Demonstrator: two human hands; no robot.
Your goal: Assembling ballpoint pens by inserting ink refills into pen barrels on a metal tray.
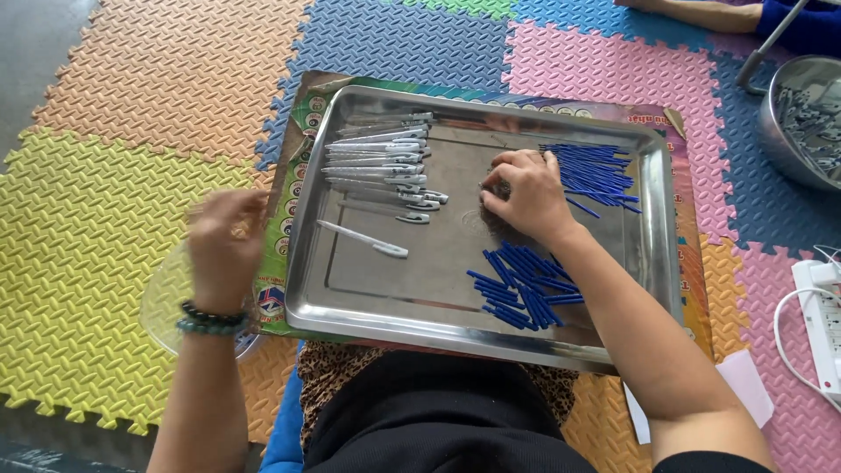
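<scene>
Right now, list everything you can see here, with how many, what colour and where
tray: one, silver metal, on the person's lap over a printed board
pen barrels: a row, too many to count, white-grey, upper left of the tray
single pen barrel: one, white, alone below the row
blue rods: a pile, blue, upper right of the tray
blue rods near edge: a second pile, blue, lower right of the tray
foam mats: several, orange, yellow, blue, pink, covering the floor
bowl: one, metal, far right, grey parts inside
power strip: one, white, right edge
clear lid: one, see-through, left of the tray
left hand: blurred, over the tray's left edge, beaded bracelets
right hand: on the tray beside the upper blue rods, grip closed on something small
</scene>
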